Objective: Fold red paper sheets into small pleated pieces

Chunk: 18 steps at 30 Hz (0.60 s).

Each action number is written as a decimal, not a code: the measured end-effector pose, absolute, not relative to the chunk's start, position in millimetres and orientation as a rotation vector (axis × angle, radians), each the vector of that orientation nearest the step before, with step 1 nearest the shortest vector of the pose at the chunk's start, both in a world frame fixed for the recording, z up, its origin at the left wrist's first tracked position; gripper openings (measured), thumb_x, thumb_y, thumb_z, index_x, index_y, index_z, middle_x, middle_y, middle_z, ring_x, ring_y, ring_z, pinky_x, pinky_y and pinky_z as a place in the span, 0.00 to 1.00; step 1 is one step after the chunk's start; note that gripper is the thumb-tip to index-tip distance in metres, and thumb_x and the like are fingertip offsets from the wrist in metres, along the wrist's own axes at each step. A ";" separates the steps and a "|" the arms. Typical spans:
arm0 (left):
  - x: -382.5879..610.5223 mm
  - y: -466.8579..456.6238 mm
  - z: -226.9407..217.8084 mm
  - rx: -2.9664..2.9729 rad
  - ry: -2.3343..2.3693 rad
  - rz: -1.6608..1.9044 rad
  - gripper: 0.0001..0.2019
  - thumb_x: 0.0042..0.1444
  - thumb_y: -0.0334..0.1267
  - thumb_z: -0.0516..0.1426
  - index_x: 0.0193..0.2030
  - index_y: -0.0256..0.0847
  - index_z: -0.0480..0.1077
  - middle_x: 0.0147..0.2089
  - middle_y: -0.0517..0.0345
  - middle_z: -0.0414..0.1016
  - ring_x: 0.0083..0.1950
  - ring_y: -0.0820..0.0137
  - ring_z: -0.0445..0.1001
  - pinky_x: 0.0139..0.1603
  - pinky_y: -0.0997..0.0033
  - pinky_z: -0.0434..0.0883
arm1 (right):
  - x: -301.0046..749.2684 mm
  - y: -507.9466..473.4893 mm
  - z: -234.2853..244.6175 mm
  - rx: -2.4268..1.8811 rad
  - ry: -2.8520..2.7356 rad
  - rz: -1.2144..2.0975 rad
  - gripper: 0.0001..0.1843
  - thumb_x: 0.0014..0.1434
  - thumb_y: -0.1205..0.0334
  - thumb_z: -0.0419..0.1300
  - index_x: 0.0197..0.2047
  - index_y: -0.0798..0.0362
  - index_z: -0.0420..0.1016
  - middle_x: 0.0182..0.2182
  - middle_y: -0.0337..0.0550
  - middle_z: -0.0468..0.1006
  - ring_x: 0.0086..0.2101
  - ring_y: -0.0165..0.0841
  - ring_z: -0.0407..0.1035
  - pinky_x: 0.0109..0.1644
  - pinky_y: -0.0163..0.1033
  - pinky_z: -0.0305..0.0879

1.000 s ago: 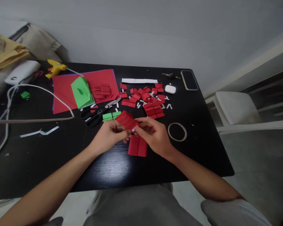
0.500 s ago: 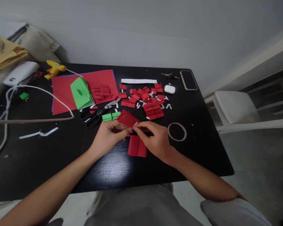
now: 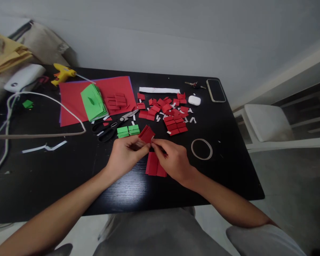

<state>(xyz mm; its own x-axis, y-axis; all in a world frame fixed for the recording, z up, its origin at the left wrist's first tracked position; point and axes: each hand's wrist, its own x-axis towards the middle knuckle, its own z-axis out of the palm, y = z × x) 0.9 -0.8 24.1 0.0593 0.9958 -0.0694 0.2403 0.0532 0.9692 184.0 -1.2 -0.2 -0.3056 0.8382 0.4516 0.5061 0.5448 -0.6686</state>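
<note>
My left hand [image 3: 126, 154] and my right hand [image 3: 172, 160] meet over the middle of the black table [image 3: 69, 177]. Both pinch a small folded red paper piece [image 3: 147, 134] held just above the tabletop. The right fingertips nip its lower right corner, where a sliver of white shows. A flat folded red paper [image 3: 155, 164] lies on the table under my right hand, partly covered by it. Two small green folded pieces [image 3: 128, 130] lie just left of the held piece.
Black-handled scissors [image 3: 110, 127], a green paper stack [image 3: 93, 102] on a red sheet [image 3: 72, 101], several small red pieces [image 3: 166, 112], a tape ring [image 3: 201, 148], a phone [image 3: 216, 90], an earbud case [image 3: 194, 100], a yellow glue gun [image 3: 62, 73] and white cables [image 3: 42, 103] lie around.
The red piece in my hands looks smaller and more folded up than a second ago. Both hands stayed in place with small finger movements; the view shifted slightly.
</note>
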 end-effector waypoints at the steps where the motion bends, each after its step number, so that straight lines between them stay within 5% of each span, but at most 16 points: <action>1: 0.9 -1.3 23.5 1.374 1.369 0.982 0.11 0.54 0.43 0.67 0.27 0.38 0.78 0.26 0.58 0.81 0.28 0.70 0.75 0.30 0.74 0.71 | 183.8 -1.0 -0.4 -1.098 -1.984 0.514 0.10 0.72 0.66 0.58 0.49 0.51 0.82 0.43 0.47 0.88 0.42 0.38 0.84 0.49 0.41 0.81; 18: -0.6 -0.8 20.9 1.482 1.398 0.964 0.12 0.55 0.42 0.66 0.25 0.40 0.76 0.24 0.61 0.77 0.27 0.70 0.73 0.30 0.73 0.70 | 183.0 2.4 -0.7 -1.175 -1.962 0.636 0.07 0.71 0.66 0.59 0.44 0.49 0.80 0.39 0.44 0.87 0.39 0.37 0.83 0.47 0.41 0.79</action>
